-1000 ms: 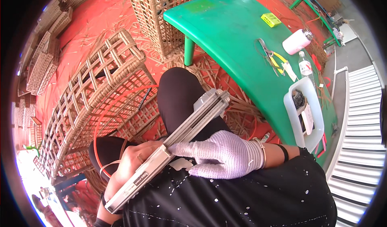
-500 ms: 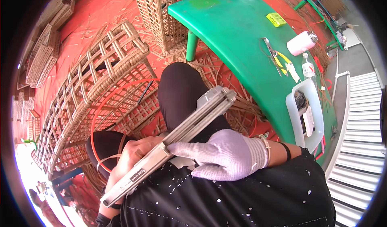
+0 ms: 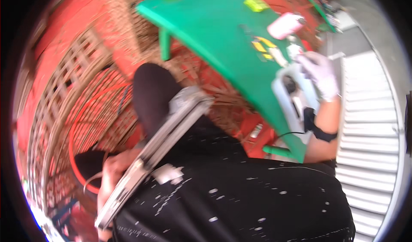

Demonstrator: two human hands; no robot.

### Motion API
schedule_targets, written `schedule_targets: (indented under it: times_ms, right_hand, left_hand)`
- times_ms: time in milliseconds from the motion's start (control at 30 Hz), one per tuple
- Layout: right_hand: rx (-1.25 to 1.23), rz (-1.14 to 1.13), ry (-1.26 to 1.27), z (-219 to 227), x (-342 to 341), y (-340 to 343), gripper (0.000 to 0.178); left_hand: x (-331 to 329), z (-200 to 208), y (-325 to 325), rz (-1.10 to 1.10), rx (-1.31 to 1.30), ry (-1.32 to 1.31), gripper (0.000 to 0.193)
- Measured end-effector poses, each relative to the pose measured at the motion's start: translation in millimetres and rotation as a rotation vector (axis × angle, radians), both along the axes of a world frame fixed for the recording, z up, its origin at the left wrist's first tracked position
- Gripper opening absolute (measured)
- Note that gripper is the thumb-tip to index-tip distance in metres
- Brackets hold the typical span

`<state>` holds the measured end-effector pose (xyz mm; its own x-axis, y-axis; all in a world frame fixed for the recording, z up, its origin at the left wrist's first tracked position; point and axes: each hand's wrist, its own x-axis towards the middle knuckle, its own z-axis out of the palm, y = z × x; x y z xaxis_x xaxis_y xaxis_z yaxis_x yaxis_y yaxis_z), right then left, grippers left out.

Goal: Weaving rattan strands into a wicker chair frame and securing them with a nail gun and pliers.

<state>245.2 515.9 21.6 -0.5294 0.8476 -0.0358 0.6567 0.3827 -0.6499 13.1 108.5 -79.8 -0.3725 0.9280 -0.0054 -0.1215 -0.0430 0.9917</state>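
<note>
My bare left hand [image 3: 115, 168] is closed round a long grey metal staple gun [image 3: 148, 154], which lies aslant across my lap. Its magazine looks drawn open, and part of the hand is hidden behind the tool. A thin tan strip [image 3: 95, 176] loops beside that hand. In a pale knitted glove, my right hand [image 3: 322, 72] is stretched over the far right end of a light blue plastic tray [image 3: 281, 91] on the green table. Its fingers are blurred, close to a small clear bottle [image 3: 293, 48]. Dark and white items lie inside the tray.
An orange hose [image 3: 72, 134] curves in front of a woven rattan basket frame [image 3: 47, 113] at my left. On the green table [image 3: 206, 31] lie yellow-handled pliers [image 3: 262, 48], a pink-white flask [image 3: 285, 26] and a yellow box [image 3: 256, 4]. White slatted panels [image 3: 369, 134] are at right.
My gloved right hand has left the staple gun and moved right and away, over to the tray. The left hand stays on the tool. My view has shifted, blurring the scene.
</note>
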Motion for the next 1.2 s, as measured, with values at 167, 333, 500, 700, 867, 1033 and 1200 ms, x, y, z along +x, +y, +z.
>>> schedule_targets:
  times_ms: [167,333,500,700,867,1033,1200]
  right_hand:
    - [-0.059,0.066,-0.508,-13,52,52,0.017]
    - [-0.014,-0.046,-0.673,-48,89,65,0.020]
    - [0.122,0.198,-0.685,-54,84,63,0.035]
    - [0.060,0.164,-0.786,-72,68,54,0.033]
    - [0.105,0.202,-1.005,-89,59,55,0.024]
    - [0.233,0.220,-1.056,-104,53,60,0.028]
    - [0.275,0.286,-1.009,-100,55,60,0.023]
  left_hand:
    - [-6,8,-15,0.095,-0.152,0.024,0.051]
    - [-8,-2,-9,0.070,-0.157,0.021,0.050]
    - [-7,5,-13,0.078,-0.176,0.038,0.050]
    - [-8,8,-14,0.072,-0.197,0.047,0.050]
    - [-8,9,-17,0.065,-0.200,0.054,0.050]
    - [-8,8,-17,0.060,-0.203,0.051,0.049]
    - [-10,8,-19,0.048,-0.187,0.048,0.049]
